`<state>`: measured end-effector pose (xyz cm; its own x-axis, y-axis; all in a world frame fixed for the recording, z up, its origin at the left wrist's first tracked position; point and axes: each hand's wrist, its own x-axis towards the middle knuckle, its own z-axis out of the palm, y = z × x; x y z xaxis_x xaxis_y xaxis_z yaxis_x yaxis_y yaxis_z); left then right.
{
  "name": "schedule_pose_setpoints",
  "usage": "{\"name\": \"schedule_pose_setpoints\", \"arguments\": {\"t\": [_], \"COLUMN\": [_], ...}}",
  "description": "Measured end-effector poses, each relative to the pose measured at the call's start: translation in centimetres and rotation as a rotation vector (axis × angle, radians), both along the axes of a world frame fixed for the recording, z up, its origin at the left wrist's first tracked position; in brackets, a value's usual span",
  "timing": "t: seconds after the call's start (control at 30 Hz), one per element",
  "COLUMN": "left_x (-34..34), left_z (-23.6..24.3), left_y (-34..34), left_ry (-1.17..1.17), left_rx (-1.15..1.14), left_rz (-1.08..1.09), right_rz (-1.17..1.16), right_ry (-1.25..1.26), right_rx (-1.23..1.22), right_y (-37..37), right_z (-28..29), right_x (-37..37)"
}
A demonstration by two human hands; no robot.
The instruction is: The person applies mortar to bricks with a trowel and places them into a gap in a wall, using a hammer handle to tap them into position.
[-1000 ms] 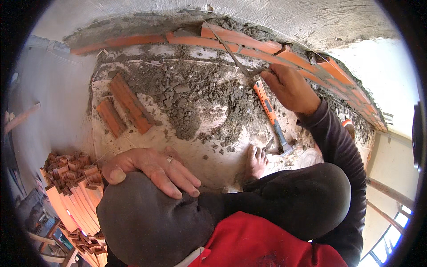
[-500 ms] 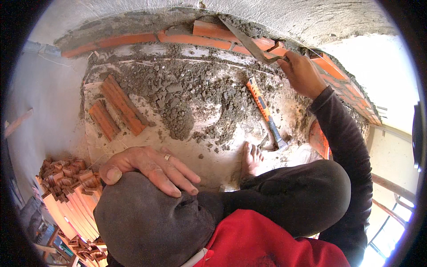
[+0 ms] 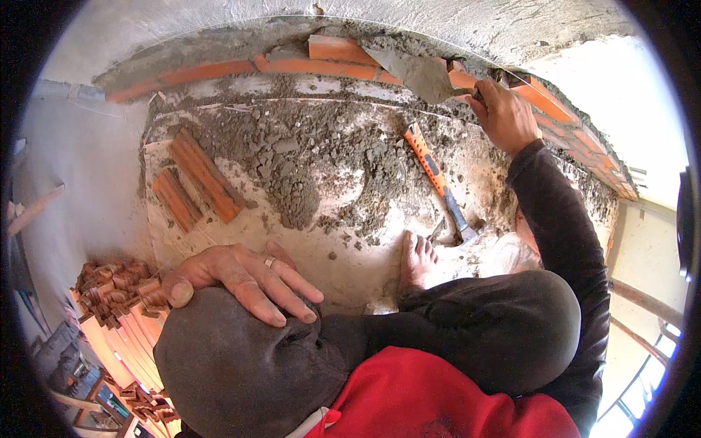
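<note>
My right hand [image 3: 504, 113] grips a trowel [image 3: 416, 73], its flat grey blade against the top of a low row of orange bricks [image 3: 328, 66] along the back wall, with wet mortar around it. My left hand [image 3: 241, 281] rests open on my dark-clothed knee, fingers apart, a ring on one. A hammer [image 3: 431, 164] with an orange handle lies on the mortar-strewn floor below the trowel.
Two loose brick pieces [image 3: 204, 175] lie at the left on crumbled mortar [image 3: 292, 190]. A tall stack of bricks [image 3: 131, 336] stands at lower left. My bare foot [image 3: 416, 259] is beside the hammer head. A thin line [image 3: 478, 51] runs along the wall.
My right hand has moved up toward the brick row, and the trowel's blade has turned flatter, showing more of its face. My left hand stays on my knee.
</note>
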<state>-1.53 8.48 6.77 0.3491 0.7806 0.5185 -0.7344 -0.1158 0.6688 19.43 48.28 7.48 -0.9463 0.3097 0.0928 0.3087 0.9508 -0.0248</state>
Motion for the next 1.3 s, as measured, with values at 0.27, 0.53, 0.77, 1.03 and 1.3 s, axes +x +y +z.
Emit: {"name": "schedule_pose_setpoints", "arguments": {"t": [0.27, 0.53, 0.77, 1.03, 1.3], "left_x": [-0.2, -3.1, -2.9, -2.7, -2.1], "left_z": [-1.3, -0.4, -0.1, 0.6, 1.3], "left_y": [1.0, 4.2, 8.1, 6.4, 5.2], "left_ry": [-0.078, 0.087, 0.013, 0.001, 0.020], "left_rx": [0.020, -0.013, 0.113, -0.048, -0.013], "left_rz": [-0.049, -0.107, -0.157, -0.167, -0.106], "right_rz": [-0.170, -0.825, -1.381, -1.057, -0.199], "right_ry": [0.048, 0.099, 0.573, 0.557, -0.142], "right_rx": [-0.063, -0.217, -1.154, -1.079, -0.932], "right_y": [-2.1, -7.1, -9.1, -7.9, -8.0], "right_z": [3.2, 13.8, 11.3, 12.0, 7.5], "right_x": [8.4, 28.2, 39.4, 28.4, 2.1]}}
